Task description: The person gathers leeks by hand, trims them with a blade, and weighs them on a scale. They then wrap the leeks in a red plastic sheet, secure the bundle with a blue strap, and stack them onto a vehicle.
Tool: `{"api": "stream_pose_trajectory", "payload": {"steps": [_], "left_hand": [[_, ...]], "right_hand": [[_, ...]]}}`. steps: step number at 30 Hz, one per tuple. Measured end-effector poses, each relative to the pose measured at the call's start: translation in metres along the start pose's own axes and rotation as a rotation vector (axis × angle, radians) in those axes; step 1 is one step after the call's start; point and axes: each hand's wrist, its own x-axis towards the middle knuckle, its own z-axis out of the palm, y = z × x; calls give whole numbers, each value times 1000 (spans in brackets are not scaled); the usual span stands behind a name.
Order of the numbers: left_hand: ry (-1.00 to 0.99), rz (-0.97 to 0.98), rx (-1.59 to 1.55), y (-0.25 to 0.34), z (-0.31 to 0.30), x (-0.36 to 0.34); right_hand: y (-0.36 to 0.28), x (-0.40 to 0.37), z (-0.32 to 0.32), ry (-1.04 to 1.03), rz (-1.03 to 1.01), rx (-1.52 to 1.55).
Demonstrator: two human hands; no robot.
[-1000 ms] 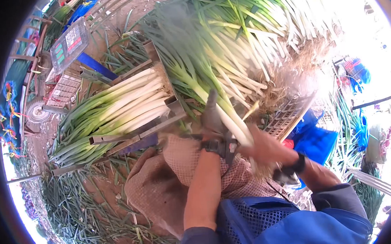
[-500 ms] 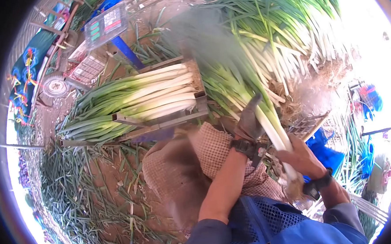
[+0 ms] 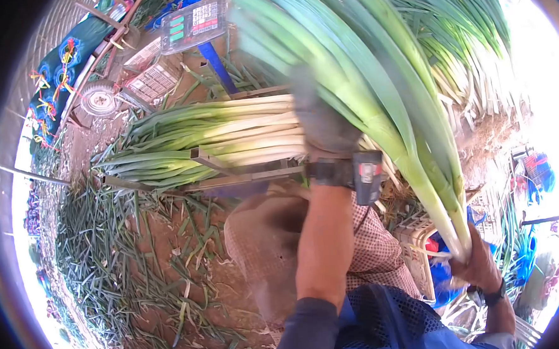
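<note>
My right hand (image 3: 477, 262) is closed around the white root end of long leeks (image 3: 443, 219), low on the right. Two pale shafts show above my fingers, and their broad green leaves fan out to the top of the view. My left hand (image 3: 330, 121), in a dark glove, is beside the leaves at the middle. Its fingers are smeared by motion, so whether they grip a leaf cannot be told. Behind that hand, trimmed leeks (image 3: 246, 135) lie side by side in a metal frame (image 3: 248, 177), white ends to the right.
A large pile of leeks (image 3: 469, 57) lies at the upper right. A digital scale (image 3: 194, 24) on a blue post stands behind the frame. Cut leaves (image 3: 107, 259) litter the ground at left. A plastic crate (image 3: 416, 246) is near my right hand; a wheeled cart (image 3: 98, 98) stands upper left.
My right hand has moved right and down with the leeks. My left hand has left the shaft and moved up and left beside the leaves. The view has shifted slightly.
</note>
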Motion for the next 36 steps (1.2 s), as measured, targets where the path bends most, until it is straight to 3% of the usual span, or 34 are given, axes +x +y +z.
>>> {"api": "stream_pose_trajectory", "payload": {"steps": [3, 5, 7, 9, 10, 12, 14, 15, 17, 18, 19, 20, 21, 23, 26, 28, 29, 32, 33, 36], "left_hand": [[97, 337, 316, 76, 16, 31], [-36, 398, 258, 154, 7, 53], [-328, 266, 26, 244, -12, 69], [-652, -97, -186, 336, -36, 82], [-713, -173, -174, 376, -49, 88], [-520, 111, 142, 436, -92, 105], [-225, 328, 396, 475, -147, 122], [-58, 425, 500, 478, -179, 127], [84, 158, 476, 465, -248, 132], [424, 95, 423, 438, -267, 135], [538, -230, 368, 428, -306, 139], [722, -384, 514, 411, -343, 143], [934, -523, 932, 380, -346, 138], [718, -474, 1234, 349, -351, 143], [412, -264, 1605, 295, -330, 171], [101, -56, 1768, 272, -341, 201], [-249, 83, 2089, 266, -342, 221], [-588, -83, 2363, 244, -362, 252], [-643, -14, 2435, 236, -363, 249], [-685, -42, 2459, 229, -358, 256]], "right_hand": [[-30, 55, -8, 81, -197, -42], [-59, 103, -13, 122, -438, -127], [-105, 159, -12, 139, -685, -229], [-169, 217, 0, 117, -866, -226], [-204, 244, 10, 95, -938, -225], [-263, 301, 36, -70, -998, -103], [-297, 365, 84, -26, -1155, -46], [-311, 392, 103, -98, -1142, -47], [-328, 442, 140, -245, -1107, -48], [-323, 464, 156, -272, -1064, -73], [-313, 486, 171, -298, -1021, -99], [-298, 506, 184, -325, -973, -125], [-277, 522, 197, -316, -852, -260], [-235, 550, 217, -298, -599, -522], [-247, 546, 186, -389, -593, -468], [-255, 549, 178, -432, -549, -463], [-252, 552, 179, -433, -548, -439], [-259, 552, 180, -408, -496, -451], [-262, 548, 180, -396, -468, -471], [-255, 526, 187, -348, -425, -399]]}}
